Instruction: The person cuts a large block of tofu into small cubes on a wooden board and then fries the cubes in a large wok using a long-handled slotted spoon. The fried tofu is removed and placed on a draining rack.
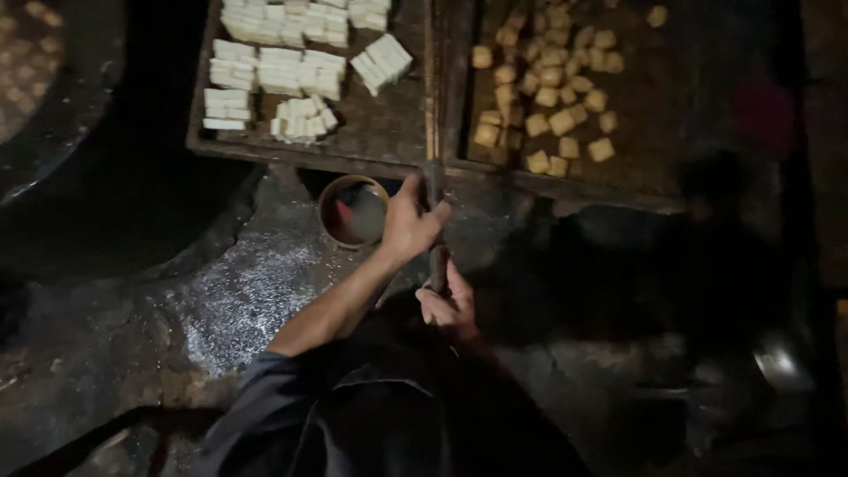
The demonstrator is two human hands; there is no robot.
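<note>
My left hand [408,221] grips the upper part of a long dark stick-like tool [435,190] that stands nearly upright in the middle of the view. My right hand [450,305] closes around the same tool lower down, close to my body. The tool's far end reaches the gap between two dark trays. The left tray [389,132] carries white raw tofu blocks [283,71] in rows. The right tray [636,115] carries golden fried tofu cubes [548,88].
A small round bowl [353,210] with dark liquid and something red sits just left of my left hand. A large dark wok rim [62,106] curves at far left. The stone stove surface [238,291] is grey and rough. The right side is very dark.
</note>
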